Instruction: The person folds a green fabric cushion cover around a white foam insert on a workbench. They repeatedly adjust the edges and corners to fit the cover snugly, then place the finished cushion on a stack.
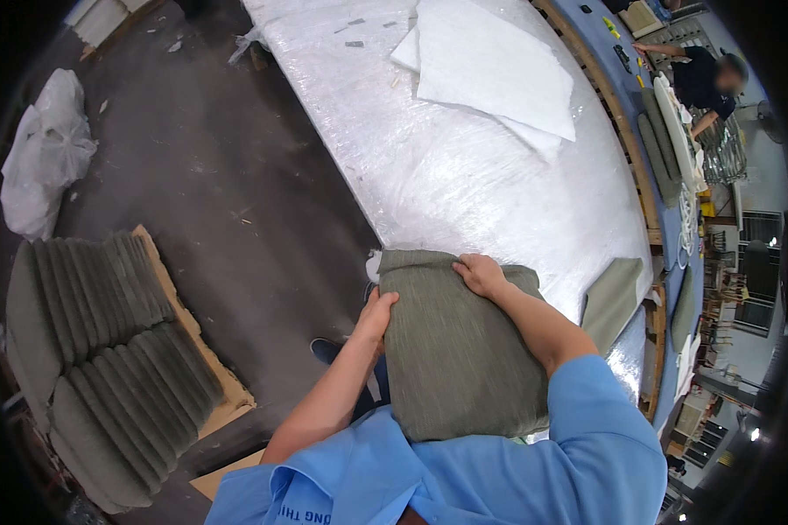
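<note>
A grey-green fabric seat cushion (468, 363) rests against my front at the corner of the plastic-covered table (499, 197). My left hand (378, 315) is closed on its left edge, with the fingers hidden behind the cloth. At the far edge, my right hand (481, 276) pinches the fabric near a folded flap (420, 259). A tuft of white padding (373, 265) shows beside the far left corner. Whatever fills the cushion is hidden by the cloth.
White padding sheets (495, 74) lie at the table's far end. A green fabric piece (613, 297) is at right. On the left, several stacked cushions (131, 359) stand on cardboard (188, 324), near a plastic bundle (51, 153). Another person (705, 83) works at a blue table (600, 39).
</note>
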A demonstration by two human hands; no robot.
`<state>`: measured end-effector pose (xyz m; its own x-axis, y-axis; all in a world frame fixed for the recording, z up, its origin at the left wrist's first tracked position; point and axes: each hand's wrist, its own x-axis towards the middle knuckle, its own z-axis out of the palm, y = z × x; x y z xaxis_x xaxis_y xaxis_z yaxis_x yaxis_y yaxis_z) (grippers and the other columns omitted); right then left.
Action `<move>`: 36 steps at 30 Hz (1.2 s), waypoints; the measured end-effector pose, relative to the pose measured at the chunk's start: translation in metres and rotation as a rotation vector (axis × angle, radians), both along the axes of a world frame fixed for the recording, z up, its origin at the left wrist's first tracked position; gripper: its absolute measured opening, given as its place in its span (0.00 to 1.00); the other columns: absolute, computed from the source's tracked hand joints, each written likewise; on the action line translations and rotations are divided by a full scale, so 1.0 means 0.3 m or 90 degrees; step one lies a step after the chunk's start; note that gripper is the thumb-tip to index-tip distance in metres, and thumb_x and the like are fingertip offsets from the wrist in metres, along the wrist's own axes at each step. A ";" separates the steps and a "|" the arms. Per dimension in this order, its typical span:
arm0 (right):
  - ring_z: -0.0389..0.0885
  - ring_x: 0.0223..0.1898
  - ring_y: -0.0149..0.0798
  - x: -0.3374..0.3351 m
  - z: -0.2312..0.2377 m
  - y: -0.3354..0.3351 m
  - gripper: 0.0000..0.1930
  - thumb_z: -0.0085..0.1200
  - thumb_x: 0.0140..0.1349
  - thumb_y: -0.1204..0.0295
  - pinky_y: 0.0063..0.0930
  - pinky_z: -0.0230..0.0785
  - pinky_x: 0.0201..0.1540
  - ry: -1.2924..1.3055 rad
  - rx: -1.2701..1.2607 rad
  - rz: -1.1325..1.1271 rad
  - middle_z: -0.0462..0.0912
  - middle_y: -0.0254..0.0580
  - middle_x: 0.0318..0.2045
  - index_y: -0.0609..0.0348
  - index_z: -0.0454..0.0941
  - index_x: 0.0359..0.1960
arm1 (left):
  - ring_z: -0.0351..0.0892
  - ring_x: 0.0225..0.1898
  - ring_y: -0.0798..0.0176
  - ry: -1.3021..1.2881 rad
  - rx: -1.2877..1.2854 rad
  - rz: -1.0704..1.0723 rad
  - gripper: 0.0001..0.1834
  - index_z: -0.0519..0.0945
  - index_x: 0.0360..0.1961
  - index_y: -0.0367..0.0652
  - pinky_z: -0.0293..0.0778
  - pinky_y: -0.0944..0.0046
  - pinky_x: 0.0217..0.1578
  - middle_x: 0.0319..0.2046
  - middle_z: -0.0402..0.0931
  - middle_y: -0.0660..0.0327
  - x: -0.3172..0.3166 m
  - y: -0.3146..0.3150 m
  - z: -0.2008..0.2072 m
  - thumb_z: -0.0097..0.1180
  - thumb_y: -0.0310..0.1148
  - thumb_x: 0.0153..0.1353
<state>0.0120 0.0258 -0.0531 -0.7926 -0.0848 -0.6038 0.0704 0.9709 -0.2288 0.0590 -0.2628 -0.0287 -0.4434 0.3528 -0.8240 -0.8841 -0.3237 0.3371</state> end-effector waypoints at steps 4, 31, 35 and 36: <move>0.81 0.48 0.64 0.006 -0.010 -0.019 0.23 0.43 0.76 0.53 0.56 0.70 0.52 -0.008 -0.023 -0.075 0.84 0.62 0.40 0.64 0.79 0.42 | 0.79 0.57 0.47 -0.157 0.041 -0.019 0.30 0.67 0.70 0.39 0.79 0.44 0.53 0.60 0.74 0.45 -0.088 -0.037 -0.033 0.51 0.38 0.70; 0.80 0.51 0.66 -0.033 -0.105 -0.027 0.26 0.43 0.76 0.52 0.50 0.69 0.54 0.013 -0.056 -0.215 0.83 0.67 0.45 0.68 0.79 0.44 | 0.81 0.57 0.54 -0.127 -0.018 0.177 0.24 0.74 0.66 0.39 0.79 0.53 0.52 0.53 0.81 0.49 0.136 0.254 -0.133 0.47 0.41 0.76; 0.79 0.58 0.63 -0.056 -0.008 -0.085 0.35 0.44 0.73 0.43 0.48 0.68 0.61 -0.136 -0.061 -0.170 0.82 0.68 0.54 0.67 0.78 0.57 | 0.81 0.57 0.54 -0.134 -0.031 0.213 0.24 0.74 0.66 0.39 0.79 0.53 0.52 0.53 0.81 0.49 0.167 0.323 -0.160 0.47 0.42 0.76; 0.79 0.59 0.63 -0.059 0.006 -0.085 0.36 0.45 0.72 0.42 0.47 0.68 0.62 -0.169 -0.061 -0.136 0.81 0.68 0.54 0.67 0.78 0.58 | 0.81 0.57 0.54 -0.135 -0.033 0.221 0.24 0.74 0.66 0.39 0.79 0.53 0.52 0.53 0.81 0.49 0.167 0.333 -0.165 0.47 0.42 0.76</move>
